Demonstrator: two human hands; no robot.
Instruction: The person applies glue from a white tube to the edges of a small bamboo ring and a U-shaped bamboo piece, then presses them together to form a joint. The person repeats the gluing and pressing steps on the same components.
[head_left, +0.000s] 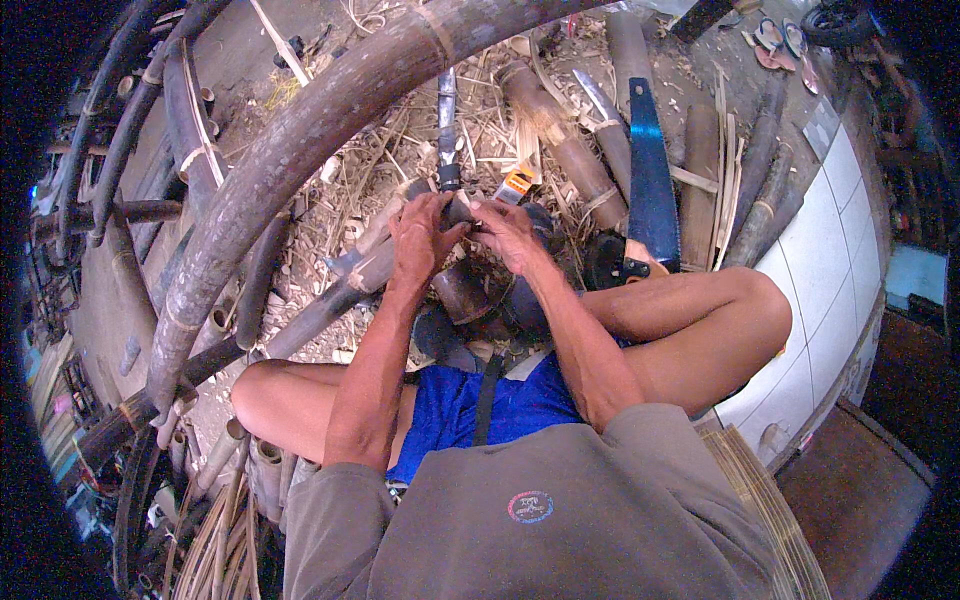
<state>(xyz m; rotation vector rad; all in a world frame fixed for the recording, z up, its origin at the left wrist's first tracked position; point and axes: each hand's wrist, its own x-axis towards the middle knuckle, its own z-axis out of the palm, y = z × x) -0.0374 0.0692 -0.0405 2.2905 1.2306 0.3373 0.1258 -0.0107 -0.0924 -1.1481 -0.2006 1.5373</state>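
My left hand (422, 240) and my right hand (508, 232) meet in front of me, both closed around a small dark piece (462, 211) that I cannot identify clearly. It sits above a short dark bamboo section (463, 292) resting between my knees. A slim dark tool or rod (447, 130) stretches away from my fingers over the ground. I sit low, my bare knees spread to both sides.
A thick curved bamboo pole (300, 140) arcs overhead on the left. A blue-bladed handsaw (650, 185) lies by my right knee (750, 310). Cut bamboo lengths (560, 130), shavings and strips cover the ground. White tiles (830, 250) lie to the right, sandals (785, 40) at the far top right.
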